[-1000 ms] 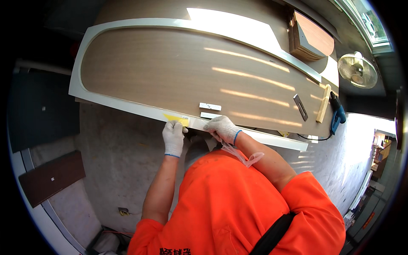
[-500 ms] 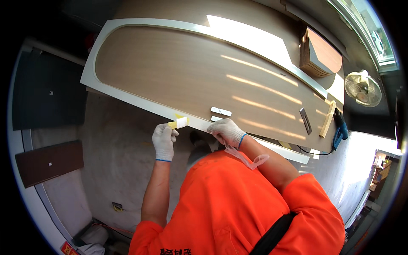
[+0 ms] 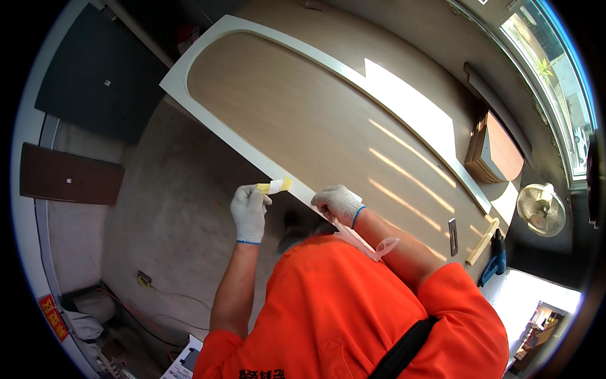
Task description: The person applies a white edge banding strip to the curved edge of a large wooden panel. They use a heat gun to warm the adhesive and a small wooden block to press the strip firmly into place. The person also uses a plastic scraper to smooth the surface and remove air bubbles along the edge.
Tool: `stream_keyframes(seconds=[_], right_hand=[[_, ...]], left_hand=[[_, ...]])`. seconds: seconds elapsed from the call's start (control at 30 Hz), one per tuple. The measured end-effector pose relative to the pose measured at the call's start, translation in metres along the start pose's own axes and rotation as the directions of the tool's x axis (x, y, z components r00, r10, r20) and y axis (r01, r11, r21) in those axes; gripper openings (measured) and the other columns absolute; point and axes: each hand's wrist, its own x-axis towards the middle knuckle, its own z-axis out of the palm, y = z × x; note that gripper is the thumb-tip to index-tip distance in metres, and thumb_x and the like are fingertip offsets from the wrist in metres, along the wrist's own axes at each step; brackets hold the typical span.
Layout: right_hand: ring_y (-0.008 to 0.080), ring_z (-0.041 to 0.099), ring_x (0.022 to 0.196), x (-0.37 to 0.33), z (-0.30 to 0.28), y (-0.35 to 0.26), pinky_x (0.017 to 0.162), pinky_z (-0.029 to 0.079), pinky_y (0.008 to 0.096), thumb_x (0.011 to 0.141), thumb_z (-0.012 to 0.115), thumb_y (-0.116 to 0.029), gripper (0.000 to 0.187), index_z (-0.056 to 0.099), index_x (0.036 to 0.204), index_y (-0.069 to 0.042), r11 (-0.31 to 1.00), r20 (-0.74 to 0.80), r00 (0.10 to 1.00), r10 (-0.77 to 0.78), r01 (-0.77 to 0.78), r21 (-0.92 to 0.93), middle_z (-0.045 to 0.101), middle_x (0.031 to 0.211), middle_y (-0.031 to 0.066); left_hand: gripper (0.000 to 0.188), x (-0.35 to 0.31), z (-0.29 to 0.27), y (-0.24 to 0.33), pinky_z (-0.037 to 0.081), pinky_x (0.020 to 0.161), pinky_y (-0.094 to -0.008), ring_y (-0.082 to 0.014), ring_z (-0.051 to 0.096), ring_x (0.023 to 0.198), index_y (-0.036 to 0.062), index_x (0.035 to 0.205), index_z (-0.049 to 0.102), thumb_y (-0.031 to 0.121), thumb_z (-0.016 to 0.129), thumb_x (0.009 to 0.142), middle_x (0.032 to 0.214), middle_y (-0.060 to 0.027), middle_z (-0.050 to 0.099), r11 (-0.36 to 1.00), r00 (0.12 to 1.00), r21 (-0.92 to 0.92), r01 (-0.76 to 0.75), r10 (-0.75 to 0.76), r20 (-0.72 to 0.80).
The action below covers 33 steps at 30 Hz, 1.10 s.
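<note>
Yellow-and-white strip (image 3: pixel 276 186) is in your left hand (image 3: pixel 249 211), fingers pinching its left end, just off the near edge of the white frame (image 3: pixel 300 188) on the brown bench (image 3: pixel 284 107); your right hand (image 3: pixel 338 203) is at that edge, fingers bunched, can't tell if they grip anything; clear plastic (image 3: pixel 358 240) hangs below it; step looks like handling the strip beside the frame; next move probably calls for keeping that pinch steady, right hand braced.
</note>
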Motion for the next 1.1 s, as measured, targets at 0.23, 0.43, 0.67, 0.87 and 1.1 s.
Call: stream_keyframes(seconds=[0.23,0.43,0.67,0.87,1.1], right_hand=[[0.0169,0.060,0.053,0.023,-0.001,-0.021,0.050,0.048,0.0325,0.084,0.063,-0.001,0.007,0.067,0.079,-0.002,0.977,0.167,0.981,0.098,-0.063,-0.203,0.057,0.066,0.0061],[0.0214,0.057,0.046,0.054,0.011,-0.096,0.048,0.046,0.0344,0.077,0.066,-0.005,0.014,0.059,0.066,-0.004,0.896,0.245,0.918,-0.314,0.371,-0.243,0.060,0.057,0.0073],[0.0167,0.059,0.050,0.117,0.061,-0.238,0.046,0.044,0.0339,0.092,0.063,-0.003,0.014,0.068,0.078,0.001,0.954,0.208,0.937,-0.281,0.296,-0.047,0.060,0.061,0.0084],[0.0141,0.049,0.049,0.165,0.114,-0.370,0.045,0.040,0.0289,0.098,0.063,-0.006,0.014,0.068,0.090,0.005,0.936,0.122,0.979,-0.164,0.115,0.332,0.056,0.068,0.0062],[0.0100,0.047,0.050,0.234,0.169,-0.498,0.042,0.040,0.0253,0.101,0.062,-0.013,0.021,0.064,0.092,0.005,0.922,0.084,0.982,-0.171,0.130,0.364,0.054,0.067,0.0002]], left_hand=[[0.011,-0.007,-0.028,0.074,0.044,0.058,-0.0221,-0.0057,0.055,0.063,0.0031,0.107,0.063,0.011,0.057,0.106,0.081,-0.0062,0.072,0.961,0.944,-0.131,-0.243,0.203,-0.259],[0.012,-0.048,-0.039,0.032,0.045,0.062,-0.0225,-0.0066,0.054,0.066,0.0030,0.110,0.066,0.009,0.060,0.103,0.084,-0.0042,0.068,0.980,0.959,-0.033,-0.197,0.186,-0.212],[0.006,-0.080,-0.045,-0.008,0.043,0.063,-0.0222,-0.0030,0.050,0.069,0.0051,0.105,0.065,0.006,0.061,0.100,0.084,0.0023,0.061,0.996,0.960,-0.041,-0.080,0.066,-0.273],[0.006,-0.068,-0.090,-0.033,0.047,0.077,-0.0274,-0.0094,0.054,0.085,0.0055,0.099,0.062,0.002,0.059,0.096,0.101,-0.0017,0.058,0.959,0.929,0.107,-0.264,0.282,-0.240],[0.004,-0.005,-0.173,-0.032,0.050,0.100,-0.0352,-0.0211,0.060,0.121,0.0037,0.093,0.069,0.007,0.067,0.093,0.140,-0.0140,0.058,0.939,0.910,0.273,-0.211,0.291,-0.296]])
